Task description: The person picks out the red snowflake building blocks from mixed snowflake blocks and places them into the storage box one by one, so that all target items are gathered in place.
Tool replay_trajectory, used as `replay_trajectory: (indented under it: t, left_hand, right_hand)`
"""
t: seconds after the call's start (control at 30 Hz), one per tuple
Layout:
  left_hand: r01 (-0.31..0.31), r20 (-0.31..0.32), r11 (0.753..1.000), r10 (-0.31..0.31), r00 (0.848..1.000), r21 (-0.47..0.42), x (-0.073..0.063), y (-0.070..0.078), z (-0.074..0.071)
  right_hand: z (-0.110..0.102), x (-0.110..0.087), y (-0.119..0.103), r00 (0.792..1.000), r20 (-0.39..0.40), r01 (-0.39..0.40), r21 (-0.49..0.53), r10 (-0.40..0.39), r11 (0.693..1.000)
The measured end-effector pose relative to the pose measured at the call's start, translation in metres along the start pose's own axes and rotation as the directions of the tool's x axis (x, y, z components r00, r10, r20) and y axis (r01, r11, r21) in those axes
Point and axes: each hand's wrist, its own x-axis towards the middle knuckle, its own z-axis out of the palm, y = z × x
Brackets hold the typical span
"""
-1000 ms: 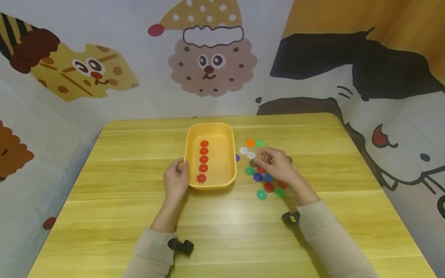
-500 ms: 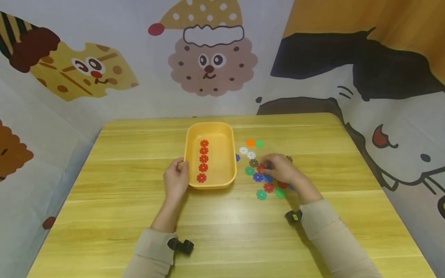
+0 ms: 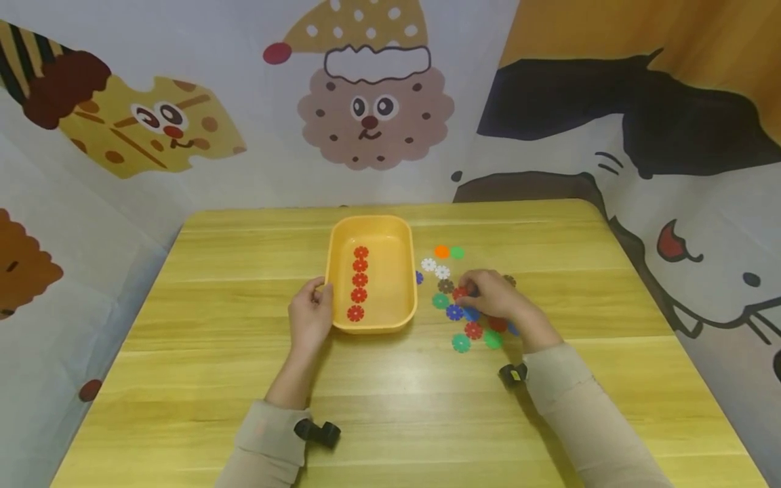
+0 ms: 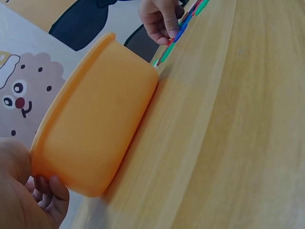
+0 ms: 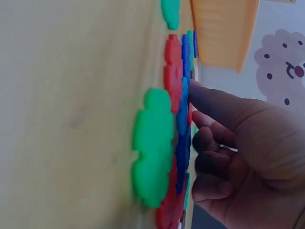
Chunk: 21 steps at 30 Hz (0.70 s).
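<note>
Right hand [image 3: 494,296] has come toward 5 o'clock since a second ago, from beside the white discs [image 3: 442,272] to a red disc [image 3: 459,293]; left hand [image 3: 309,318] same place, tray [image 3: 390,278] same place.

Tray contents: five red flower-shaped discs [image 3: 360,279] in one column, running from its 11 to its 7 o'clock. Mixed-colour discs lie on the table [image 3: 244,305] at the tray's 3 to 4 o'clock; a blue disc [image 3: 419,278] sits just beside its 3 o'clock edge, an orange disc [image 3: 442,251] at 2.

Left hand: fingers and thumb clamped on the tray's wall and rim at 8 o'clock. Right hand: thumb and index tips slightly apart at the red disc, other fingers curled; can't tell if it's pinched.

Left wrist view adds the tray's outer wall and fingers under the rim. Right wrist view adds disc edges, overlapping, with a big green disc [image 5: 153,148] nearest the camera.
</note>
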Motion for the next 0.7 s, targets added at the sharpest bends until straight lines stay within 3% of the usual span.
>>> replay_trajectory:
  t: [0.4, 0.7]
  left_hand:
    - [0.002, 0.003, 1.000, -0.002, 1.000, -0.011, 0.0004, -0.0003, -0.0005]
    - [0.017, 0.020, 1.000, -0.017, 1.000, -0.016, 0.0001, -0.0006, -0.0008]
  right_hand:
    - [0.0007, 0.0040, -0.0046, 1.000, 0.009, -0.019, 0.031, 0.019, 0.999]
    - [0.0021, 0.0038, -0.0012, 1.000, -0.008, 0.030, 0.000, -0.030, 1.000]
